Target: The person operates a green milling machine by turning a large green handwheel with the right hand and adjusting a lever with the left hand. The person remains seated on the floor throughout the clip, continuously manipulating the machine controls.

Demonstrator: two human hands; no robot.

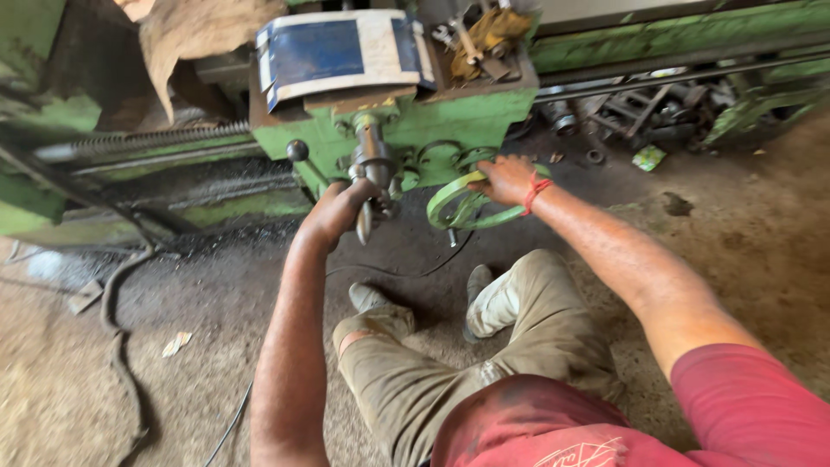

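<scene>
Crouches nearest the lens in a red shirt [553,432] and dusty trousers [484,363], knees bent, shoes [367,298] planted on the dirt floor [735,233] just short of the green machine [484,112].

Reaches forward with both arms. Wraps the left hand [339,210] shut around a metal lever [364,220] that hangs from the machine's front, fingers curled fully about it. Lays the right hand [506,179], a red thread [533,192] at its wrist, over the top of the green handwheel [441,201], fingers closed on the rim, just right of the lever.

Judging by this grip, stands at the working stage: both controls already in hand, neither let go. Cannot tell how far either has been turned or thrown, nor what is left to do; shows no workpiece in view.

Leaves little room at the front of the machine. Sets the two hands near each other, with a ball-ended lever [298,151] just left of the left hand and a small peg under the wheel close to the right knee. Keeps a blue and white sheet [341,52] and loose tools [480,39] on top, far side. Offers open floor to the right, up to a heap of metal parts [640,108] under the machine bed. Clutters the left with a hose [112,294], a paper scrap [176,343] and a thin cable [229,424] near the left elbow.
</scene>
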